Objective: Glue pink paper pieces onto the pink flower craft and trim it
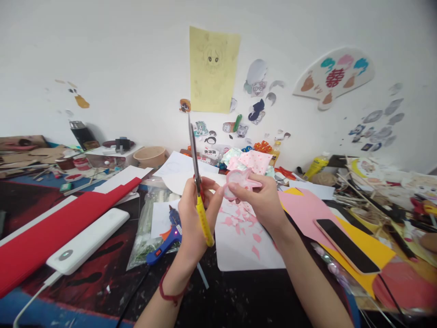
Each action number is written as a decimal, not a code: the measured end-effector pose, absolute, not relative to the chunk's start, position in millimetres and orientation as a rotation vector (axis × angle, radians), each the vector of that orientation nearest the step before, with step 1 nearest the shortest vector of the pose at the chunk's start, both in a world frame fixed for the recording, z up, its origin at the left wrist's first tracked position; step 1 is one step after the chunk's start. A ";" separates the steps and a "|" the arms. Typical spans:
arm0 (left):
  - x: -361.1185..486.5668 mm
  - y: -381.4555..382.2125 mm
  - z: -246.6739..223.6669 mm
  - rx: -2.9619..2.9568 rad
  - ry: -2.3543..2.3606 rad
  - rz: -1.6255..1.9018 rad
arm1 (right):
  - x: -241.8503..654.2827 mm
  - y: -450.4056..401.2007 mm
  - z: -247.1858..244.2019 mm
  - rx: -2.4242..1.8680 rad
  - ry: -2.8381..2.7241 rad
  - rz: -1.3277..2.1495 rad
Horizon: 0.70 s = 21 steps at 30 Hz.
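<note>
My left hand (196, 214) is closed around a pair of scissors (204, 221) with yellow and red handles; their blades point upward. Its fingertips also reach the edge of a pink cut-out (235, 178) with a curvy outline and a paler middle. Pinched in my right hand (261, 196), that cut-out hangs above a white sheet (249, 255). Pink scraps (244, 218) lie scattered on the sheet beneath both hands. Whether the cut-out is paper or cloth, I cannot tell.
Left of my hands lie a blue glue gun (167, 243), a white power bank (88, 241) and red sheets (61, 225). On the right, a phone (346, 246) rests on pink and yellow paper (375, 248). Patterned pink cloth (254, 160) sits behind my hands.
</note>
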<state>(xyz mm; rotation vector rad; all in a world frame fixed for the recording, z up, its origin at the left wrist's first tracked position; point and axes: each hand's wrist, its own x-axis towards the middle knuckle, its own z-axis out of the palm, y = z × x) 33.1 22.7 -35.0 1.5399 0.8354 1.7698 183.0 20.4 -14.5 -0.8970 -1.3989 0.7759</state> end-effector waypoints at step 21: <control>-31.1 23.1 -40.4 2.168 1.107 1.260 | 196.3 19.0 17.5 -0.588 -1.823 0.378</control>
